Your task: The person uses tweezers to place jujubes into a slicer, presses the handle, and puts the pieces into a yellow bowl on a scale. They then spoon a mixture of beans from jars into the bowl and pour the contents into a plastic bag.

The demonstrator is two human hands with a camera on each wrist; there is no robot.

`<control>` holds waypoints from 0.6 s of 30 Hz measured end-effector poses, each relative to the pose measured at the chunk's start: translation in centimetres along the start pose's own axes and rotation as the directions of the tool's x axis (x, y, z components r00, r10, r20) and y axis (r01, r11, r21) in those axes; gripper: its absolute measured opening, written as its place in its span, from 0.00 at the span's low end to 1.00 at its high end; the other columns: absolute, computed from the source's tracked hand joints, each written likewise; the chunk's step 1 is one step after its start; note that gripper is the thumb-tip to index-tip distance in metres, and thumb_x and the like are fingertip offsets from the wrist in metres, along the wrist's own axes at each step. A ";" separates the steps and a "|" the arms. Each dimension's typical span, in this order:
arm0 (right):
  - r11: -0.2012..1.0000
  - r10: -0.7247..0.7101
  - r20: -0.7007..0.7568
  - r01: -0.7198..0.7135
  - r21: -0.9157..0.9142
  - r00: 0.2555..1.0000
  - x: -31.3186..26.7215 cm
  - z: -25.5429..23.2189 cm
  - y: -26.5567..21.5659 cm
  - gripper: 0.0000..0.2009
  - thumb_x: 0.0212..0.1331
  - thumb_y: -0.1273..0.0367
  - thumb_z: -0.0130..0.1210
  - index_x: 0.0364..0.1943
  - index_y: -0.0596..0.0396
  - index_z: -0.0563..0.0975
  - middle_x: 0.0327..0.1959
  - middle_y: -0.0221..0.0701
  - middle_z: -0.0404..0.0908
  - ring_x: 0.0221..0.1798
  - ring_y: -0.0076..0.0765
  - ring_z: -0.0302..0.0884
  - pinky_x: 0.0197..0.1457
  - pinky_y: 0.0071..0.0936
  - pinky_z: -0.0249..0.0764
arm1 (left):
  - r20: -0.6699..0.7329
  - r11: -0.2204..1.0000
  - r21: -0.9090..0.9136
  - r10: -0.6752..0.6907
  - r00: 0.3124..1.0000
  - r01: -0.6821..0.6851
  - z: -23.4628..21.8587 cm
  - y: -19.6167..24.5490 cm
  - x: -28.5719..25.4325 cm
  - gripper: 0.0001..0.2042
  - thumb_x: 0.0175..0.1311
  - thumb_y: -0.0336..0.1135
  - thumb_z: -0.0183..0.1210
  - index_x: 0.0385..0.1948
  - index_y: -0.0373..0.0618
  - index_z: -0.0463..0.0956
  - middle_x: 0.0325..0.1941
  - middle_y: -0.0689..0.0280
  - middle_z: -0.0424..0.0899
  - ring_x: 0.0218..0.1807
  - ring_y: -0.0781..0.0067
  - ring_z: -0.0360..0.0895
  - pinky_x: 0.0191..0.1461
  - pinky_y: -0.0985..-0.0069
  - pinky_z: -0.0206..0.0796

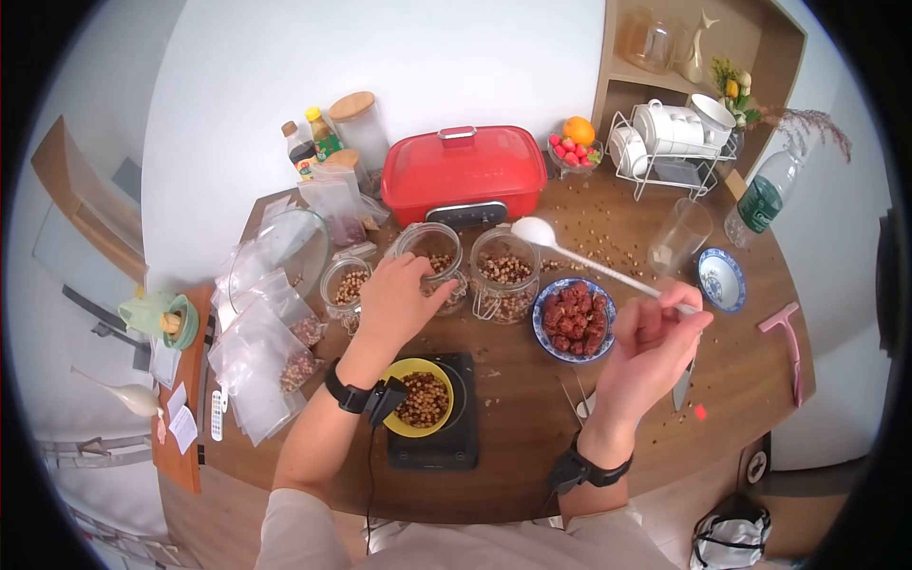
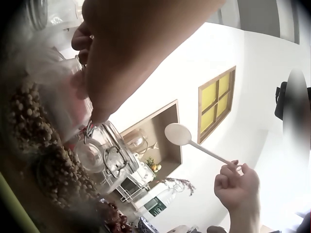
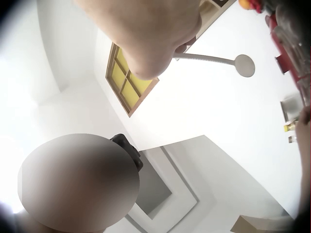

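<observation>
My right hand [image 1: 646,356] pinches the end of a long-handled white spoon [image 1: 608,274], held out to the left with its bowl near the right-hand jar. The spoon's bowl looks bare in the left wrist view. My left hand [image 1: 404,290] grips the rim of the middle glass jar [image 1: 439,237], its fingers curled over the near side and partly hiding it. Brown and pale bean-like pieces fill part of this jar, of the glass jar [image 1: 504,271] to its right and of the smaller jar [image 1: 344,285] to its left. More such pieces lie in a yellow bowl [image 1: 448,385] on a black kitchen scale [image 1: 458,446].
A blue-patterned bowl [image 1: 541,337] holds dark red dried fruit. Behind the jars stands a red electric cooker [image 1: 465,171]. Plastic bags [image 1: 256,351] lie at the left. Loose pieces are scattered near a tipped glass [image 1: 686,233], a bottle [image 1: 760,204] and a pink peeler [image 1: 788,347].
</observation>
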State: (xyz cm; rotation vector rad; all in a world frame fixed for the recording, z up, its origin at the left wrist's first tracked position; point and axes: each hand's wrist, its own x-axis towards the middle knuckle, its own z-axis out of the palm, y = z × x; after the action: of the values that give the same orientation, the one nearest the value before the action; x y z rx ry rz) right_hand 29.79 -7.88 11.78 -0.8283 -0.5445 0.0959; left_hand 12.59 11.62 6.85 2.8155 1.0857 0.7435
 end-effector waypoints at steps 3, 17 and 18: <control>1.000 0.011 -0.032 -0.010 0.015 0.999 0.4 -0.2 0.2 0.23 0.79 0.47 0.34 0.39 0.53 0.68 0.23 0.21 0.56 0.18 0.15 0.47 0.22 0.21 0.39 | 0.025 0.999 -0.020 -0.030 0.999 0.030 -0.7 -1.0 -0.1 0.16 0.54 0.46 0.70 0.30 0.44 0.79 0.36 0.63 0.80 0.44 0.56 0.78 0.46 0.63 0.72; 0.997 0.066 -0.052 -0.068 -0.025 0.996 0.9 0.1 1.3 0.25 0.78 0.46 0.34 0.40 0.54 0.68 0.23 0.22 0.57 0.18 0.16 0.48 0.21 0.20 0.40 | 0.149 0.990 -0.130 -0.030 0.988 0.050 -2.7 -5.5 0.3 0.14 0.50 0.36 0.72 0.31 0.41 0.76 0.39 0.61 0.78 0.50 0.55 0.75 0.53 0.64 0.69; 0.997 0.066 -0.053 -0.067 -0.032 0.996 1.0 0.1 1.3 0.25 0.78 0.46 0.34 0.40 0.54 0.68 0.22 0.21 0.57 0.18 0.16 0.48 0.21 0.20 0.40 | 0.167 0.992 -0.119 -0.021 0.986 0.041 -2.9 -5.7 0.3 0.14 0.50 0.35 0.72 0.32 0.42 0.76 0.40 0.62 0.78 0.51 0.55 0.74 0.55 0.65 0.68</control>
State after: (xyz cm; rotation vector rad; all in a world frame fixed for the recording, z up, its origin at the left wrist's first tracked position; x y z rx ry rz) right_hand 30.72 -6.60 11.29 -0.8794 -0.4706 0.1262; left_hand 7.94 15.73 8.43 2.6955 1.0182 0.5419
